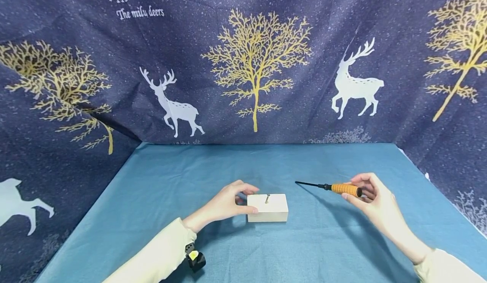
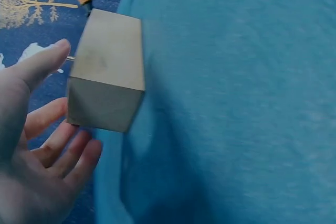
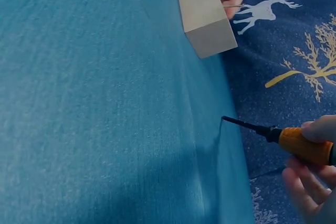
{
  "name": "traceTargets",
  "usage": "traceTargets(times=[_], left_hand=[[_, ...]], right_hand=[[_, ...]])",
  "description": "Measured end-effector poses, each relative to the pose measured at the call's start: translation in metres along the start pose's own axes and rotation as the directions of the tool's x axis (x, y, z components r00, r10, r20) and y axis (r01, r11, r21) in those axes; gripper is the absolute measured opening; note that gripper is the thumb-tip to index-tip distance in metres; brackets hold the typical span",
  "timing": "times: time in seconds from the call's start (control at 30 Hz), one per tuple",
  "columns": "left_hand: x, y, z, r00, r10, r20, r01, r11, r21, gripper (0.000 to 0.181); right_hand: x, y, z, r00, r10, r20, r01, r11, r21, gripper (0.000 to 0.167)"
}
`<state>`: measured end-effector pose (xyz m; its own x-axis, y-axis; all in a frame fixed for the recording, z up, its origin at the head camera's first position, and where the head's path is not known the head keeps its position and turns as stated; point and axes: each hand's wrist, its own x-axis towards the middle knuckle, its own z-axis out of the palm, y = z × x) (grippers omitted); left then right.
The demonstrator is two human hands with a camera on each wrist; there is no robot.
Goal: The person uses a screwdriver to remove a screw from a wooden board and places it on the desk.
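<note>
A pale wooden block (image 1: 272, 209) lies on the blue cloth, with a small screw (image 1: 267, 198) standing in its top. My left hand (image 1: 232, 200) is around the block's left end: the thumb is at the top front corner, the fingers at the end and back. In the left wrist view those fingers (image 2: 79, 156) look loosely bent. My right hand (image 1: 376, 200) holds a screwdriver (image 1: 344, 189) by its orange handle, above the cloth to the right of the block. Its black shaft points left, and the tip stays apart from block and screw.
The blue cloth (image 1: 182, 169) covers the work surface. Behind it hangs a dark blue backdrop (image 1: 289, 4) printed with yellow trees and white deer. A small black device (image 1: 195, 261) is strapped at my left sleeve (image 1: 163, 249).
</note>
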<state>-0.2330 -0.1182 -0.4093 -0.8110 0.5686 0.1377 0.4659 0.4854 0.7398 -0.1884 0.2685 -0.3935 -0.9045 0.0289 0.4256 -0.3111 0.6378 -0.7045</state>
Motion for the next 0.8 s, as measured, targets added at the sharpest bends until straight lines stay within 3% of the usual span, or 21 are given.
traceTargets(times=[0.1, 0.37, 0.6, 0.8], left_hand=[[0.003, 0.006, -0.003, 0.999, 0.036, -0.037, -0.034, 0.998, 0.052, 0.047], [0.010, 0.020, -0.001, 0.992, 0.119, -0.030, -0.119, 0.993, -0.011, 0.031], [0.017, 0.025, 0.007, 0.995, 0.103, -0.013, -0.104, 0.994, -0.044, 0.027], [0.019, 0.026, 0.013, 0.997, 0.074, -0.013, -0.074, 0.997, -0.035, 0.026]], right_hand=[[-0.002, -0.001, -0.001, 0.999, -0.041, 0.019, 0.042, 0.998, -0.042, 0.043], [-0.007, 0.003, -0.006, 0.996, -0.049, 0.073, 0.060, 0.987, -0.149, 0.044], [-0.011, 0.003, -0.004, 0.988, -0.092, 0.121, 0.115, 0.973, -0.200, 0.045], [-0.016, 0.000, 0.002, 0.977, -0.079, 0.197, 0.122, 0.968, -0.221, 0.044]])
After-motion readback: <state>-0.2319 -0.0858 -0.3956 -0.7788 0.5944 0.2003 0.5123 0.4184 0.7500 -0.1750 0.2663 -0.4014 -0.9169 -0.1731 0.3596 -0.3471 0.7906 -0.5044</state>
